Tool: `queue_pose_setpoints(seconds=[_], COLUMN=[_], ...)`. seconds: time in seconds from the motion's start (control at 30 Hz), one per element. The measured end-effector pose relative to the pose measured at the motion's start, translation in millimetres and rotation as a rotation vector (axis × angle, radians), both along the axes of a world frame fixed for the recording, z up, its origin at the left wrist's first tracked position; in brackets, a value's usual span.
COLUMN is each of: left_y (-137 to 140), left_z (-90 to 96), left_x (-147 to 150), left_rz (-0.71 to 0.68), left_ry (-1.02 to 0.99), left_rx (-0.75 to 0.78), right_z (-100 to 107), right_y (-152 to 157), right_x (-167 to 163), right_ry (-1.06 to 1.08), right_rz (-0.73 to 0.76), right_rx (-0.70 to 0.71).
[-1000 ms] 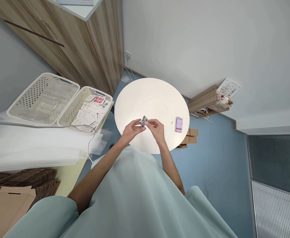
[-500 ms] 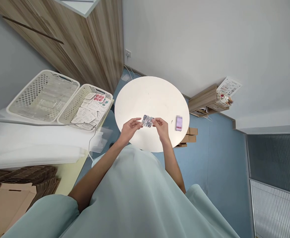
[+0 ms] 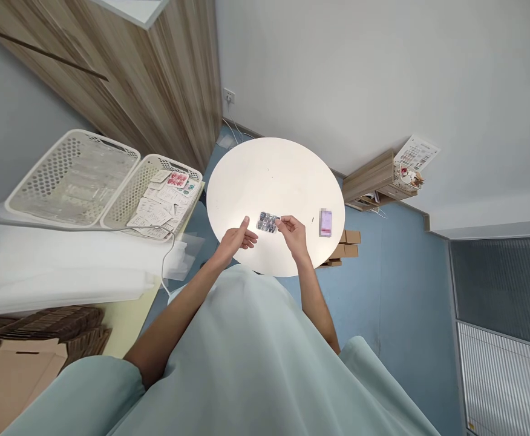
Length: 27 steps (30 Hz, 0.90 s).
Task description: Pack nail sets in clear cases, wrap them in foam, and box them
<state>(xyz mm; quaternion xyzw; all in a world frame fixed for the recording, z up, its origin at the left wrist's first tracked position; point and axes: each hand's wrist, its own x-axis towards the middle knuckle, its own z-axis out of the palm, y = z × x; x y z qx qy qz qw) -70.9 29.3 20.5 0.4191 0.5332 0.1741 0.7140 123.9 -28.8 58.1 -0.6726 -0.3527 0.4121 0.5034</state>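
Note:
Over the white round table (image 3: 274, 169) is a small pack of press-on nails (image 3: 267, 222), dark and silvery in rows. My right hand (image 3: 293, 235) pinches its right edge between thumb and fingers. My left hand (image 3: 236, 240) is off the pack, just to its left, with the thumb raised apart from the fingers and nothing in it. A phone (image 3: 325, 223) with a blurred, pinkish screen lies on the table to the right of my right hand.
At left stand two white baskets, one with clear plastic pieces (image 3: 90, 181), the other with printed cards (image 3: 156, 209). White sheeting (image 3: 65, 260), a cable and flattened cardboard boxes (image 3: 20, 369) lie nearer me. Brown boxes (image 3: 350, 243) and a wooden shelf (image 3: 374, 181) are beyond the table's right side.
My left hand has let go of the pack and drawn back to the left, its thumb lifting away from the fingers. The right hand keeps its hold. The view has shifted slightly.

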Motion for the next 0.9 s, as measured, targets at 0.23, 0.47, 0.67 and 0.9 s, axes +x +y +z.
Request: queue_pose_setpoints(seconds=[0.23,0.47,0.67,0.9], left_y=[1,1,-2,-2], left_z=[-9.1,-17.3,-1.4,13.8], left_x=[1,0,1,5], left_rz=[-0.017,-0.029,0.038,0.049], left_ry=[-0.036,-0.083,-0.09,-0.102], left_rx=[-0.028,-0.053,0.123,0.234], right_z=[-3,0,2,-13], right_y=[-7,-17,-26,-29], right_x=[0,4,6,7], right_ry=[-0.08,-0.143,-0.077,-0.025], right_rz=[0.157,0.235,0.269,0.197], right_rx=[0.017,-0.024,-0.047,-0.024])
